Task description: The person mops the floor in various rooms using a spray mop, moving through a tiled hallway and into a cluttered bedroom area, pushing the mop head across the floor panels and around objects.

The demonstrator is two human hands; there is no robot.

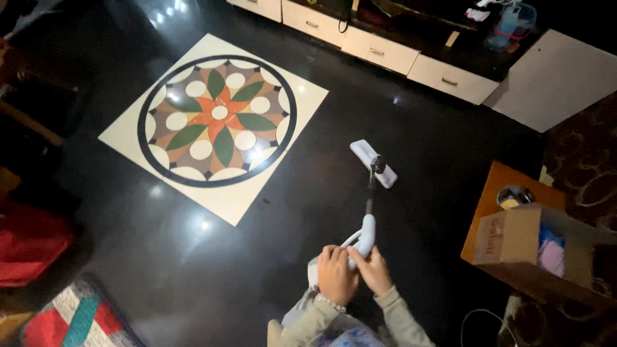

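Note:
Both of my hands grip the white handle [365, 236] of a flat mop. My left hand [336, 274] wraps the lower part of the grip, and my right hand [371, 270] closes on it from the right. The dark pole [371, 189] runs up from the handle to a white rectangular mop head [366, 156] lying flat on the glossy black floor [321, 193]. The mop head rests to the right of a square cream tile inlay [215, 119] with a round flower pattern.
White drawer cabinets [379, 53] line the far wall, with a white panel [556, 80] leaning at the right. An open cardboard box [514, 241] sits on a small orange table [498, 186] at the right. A patterned rug [71, 318] lies bottom left, with red fabric [29, 247] above it.

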